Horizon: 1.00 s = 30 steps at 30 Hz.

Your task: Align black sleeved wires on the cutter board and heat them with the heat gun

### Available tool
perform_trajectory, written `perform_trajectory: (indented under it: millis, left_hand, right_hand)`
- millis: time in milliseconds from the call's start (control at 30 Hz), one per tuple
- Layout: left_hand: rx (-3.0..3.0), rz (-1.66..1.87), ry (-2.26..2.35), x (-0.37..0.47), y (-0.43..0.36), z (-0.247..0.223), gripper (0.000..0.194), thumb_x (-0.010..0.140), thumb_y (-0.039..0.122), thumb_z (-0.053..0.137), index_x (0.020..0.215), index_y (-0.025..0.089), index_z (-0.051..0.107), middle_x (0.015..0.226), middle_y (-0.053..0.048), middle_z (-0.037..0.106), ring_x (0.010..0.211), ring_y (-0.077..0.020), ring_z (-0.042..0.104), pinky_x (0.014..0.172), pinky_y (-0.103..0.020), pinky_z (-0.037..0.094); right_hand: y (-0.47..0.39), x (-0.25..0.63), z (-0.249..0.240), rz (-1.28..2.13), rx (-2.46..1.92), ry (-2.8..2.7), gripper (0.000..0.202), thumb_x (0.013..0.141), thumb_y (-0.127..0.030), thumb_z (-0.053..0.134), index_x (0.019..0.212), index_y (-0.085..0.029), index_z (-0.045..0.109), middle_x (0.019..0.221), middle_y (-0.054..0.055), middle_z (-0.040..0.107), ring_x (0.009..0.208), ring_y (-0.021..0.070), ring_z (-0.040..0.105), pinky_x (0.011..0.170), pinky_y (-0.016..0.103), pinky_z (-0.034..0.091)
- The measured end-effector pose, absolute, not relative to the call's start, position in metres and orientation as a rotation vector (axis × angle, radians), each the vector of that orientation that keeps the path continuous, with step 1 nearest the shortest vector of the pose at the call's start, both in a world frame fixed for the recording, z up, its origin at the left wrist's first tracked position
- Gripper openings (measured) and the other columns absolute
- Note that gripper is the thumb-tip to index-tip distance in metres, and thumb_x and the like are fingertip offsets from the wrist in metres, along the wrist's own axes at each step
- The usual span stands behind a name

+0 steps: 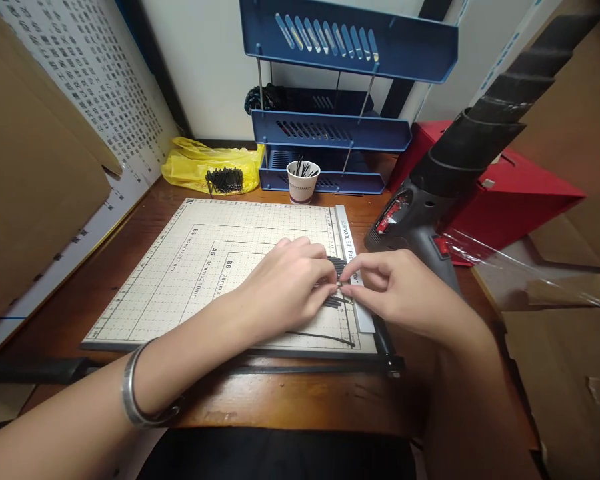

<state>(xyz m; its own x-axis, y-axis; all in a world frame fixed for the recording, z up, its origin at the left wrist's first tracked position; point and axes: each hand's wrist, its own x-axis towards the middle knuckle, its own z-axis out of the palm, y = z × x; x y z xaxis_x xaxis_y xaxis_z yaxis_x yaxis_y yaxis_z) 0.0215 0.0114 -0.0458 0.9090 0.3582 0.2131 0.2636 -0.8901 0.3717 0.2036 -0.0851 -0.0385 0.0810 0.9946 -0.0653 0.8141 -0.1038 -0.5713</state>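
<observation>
A cream paper cutter board (145,287) with printed grid lines lies on the wooden table. Near its right edge, several thin black strips (336,265) lie side by side, partly covered by my fingers. My left hand (295,280), a metal bangle on its wrist, rests over the board with thumb and index finger pinched at the strips. From the right, my right hand (397,287) meets it, fingertips pinched close to the left ones. What sits between the fingertips is too small to name. One long black strand (320,335) lies near the board's front edge.
A paper cup (303,183) of black pieces stands behind the board, beside a yellow bag (185,167) with a black bundle (225,179). Blue tray shelves (330,130) rise behind. On the right are a black heat gun-like tool (420,200) and a red box (520,193). The cutter's arm (280,367) runs along the front.
</observation>
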Motion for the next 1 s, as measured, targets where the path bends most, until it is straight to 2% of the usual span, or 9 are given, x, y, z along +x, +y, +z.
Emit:
perform_trajectory:
  millis: [100,367,667,800,1000]
  left_hand:
    - [2.714,0.409,0.440,0.015,0.012,-0.044,0.015,0.093,0.021,0.062,0.088,0.017,0.075,0.084,-0.003,0.065,0.083,-0.0206,0.054,0.076,-0.036,0.037]
    - [2.731,0.277,0.443,0.009,0.016,-0.041,0.014,0.090,0.016,0.064,0.085,0.020,0.076,0.084,-0.002,0.068,0.084,-0.0206,0.055,0.076,-0.036,0.035]
    - [2.734,0.349,0.476,0.016,0.013,-0.048,0.018,0.094,0.018,0.060,0.085,0.017,0.075,0.081,-0.004,0.066,0.083,-0.0210,0.055,0.076,-0.036,0.038]
    - [2.715,0.383,0.456,0.013,0.011,-0.044,0.014,0.094,0.020,0.061,0.089,0.017,0.075,0.086,-0.004,0.066,0.086,-0.0214,0.055,0.077,-0.036,0.038]
    - [2.682,0.328,0.470,-0.004,0.015,-0.036,0.014,0.093,0.021,0.062,0.089,0.021,0.075,0.087,-0.002,0.068,0.086,-0.0208,0.056,0.080,-0.036,0.037]
  right_hand:
    - [-0.088,0.202,-0.037,0.708,-1.978,-1.808,0.016,0.080,-0.037,0.064,0.078,-0.024,0.073,0.049,-0.007,0.035,0.049,0.0088,0.029,0.047,0.025,0.023]
    - [-0.086,0.199,-0.037,0.641,-2.075,-1.835,0.016,0.078,-0.027,0.060,0.074,-0.027,0.076,0.054,-0.005,0.041,0.053,0.0094,0.036,0.052,0.025,0.027]
    - [-0.084,0.198,-0.037,0.553,-2.086,-1.834,0.016,0.080,-0.030,0.060,0.077,-0.028,0.076,0.054,-0.005,0.040,0.053,0.0094,0.035,0.053,0.026,0.026]
    - [-0.085,0.198,-0.036,0.544,-2.066,-1.821,0.015,0.079,-0.031,0.062,0.077,-0.027,0.076,0.053,-0.005,0.039,0.052,0.0091,0.033,0.051,0.026,0.025]
    - [-0.087,0.196,-0.033,0.685,-1.942,-1.785,0.015,0.079,-0.030,0.064,0.075,-0.024,0.077,0.048,-0.006,0.034,0.048,0.0080,0.028,0.047,0.026,0.021]
